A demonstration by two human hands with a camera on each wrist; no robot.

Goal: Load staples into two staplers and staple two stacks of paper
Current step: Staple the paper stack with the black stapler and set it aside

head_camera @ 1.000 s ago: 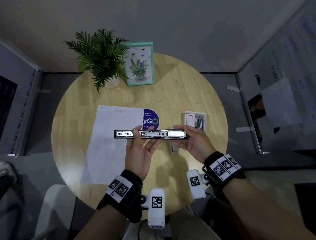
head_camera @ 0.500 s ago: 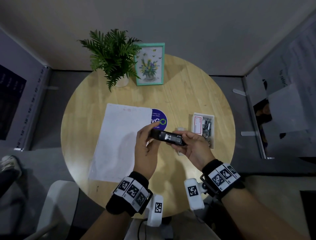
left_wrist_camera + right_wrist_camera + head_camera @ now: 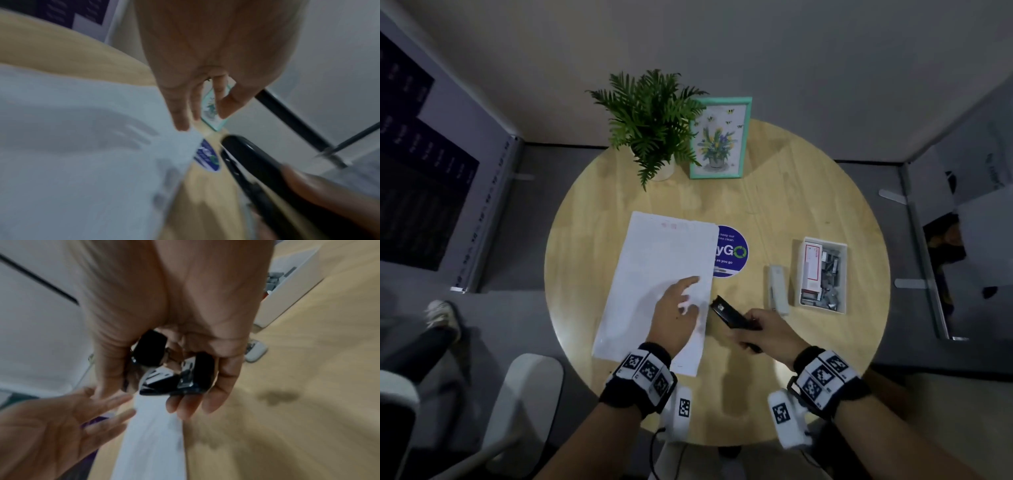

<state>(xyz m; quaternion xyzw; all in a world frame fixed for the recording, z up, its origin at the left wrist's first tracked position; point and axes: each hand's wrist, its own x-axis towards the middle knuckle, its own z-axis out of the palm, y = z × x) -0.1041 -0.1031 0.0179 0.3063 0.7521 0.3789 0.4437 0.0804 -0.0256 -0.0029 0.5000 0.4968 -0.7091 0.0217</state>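
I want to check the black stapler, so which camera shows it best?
The right wrist view: the black stapler fills the middle, gripped by the right hand, metal parts visible. The head view shows it small beside the paper. The left wrist view shows it blurred.

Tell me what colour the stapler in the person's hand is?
Black, with shiny metal parts. The stapler held by the right hand shows best in the right wrist view.
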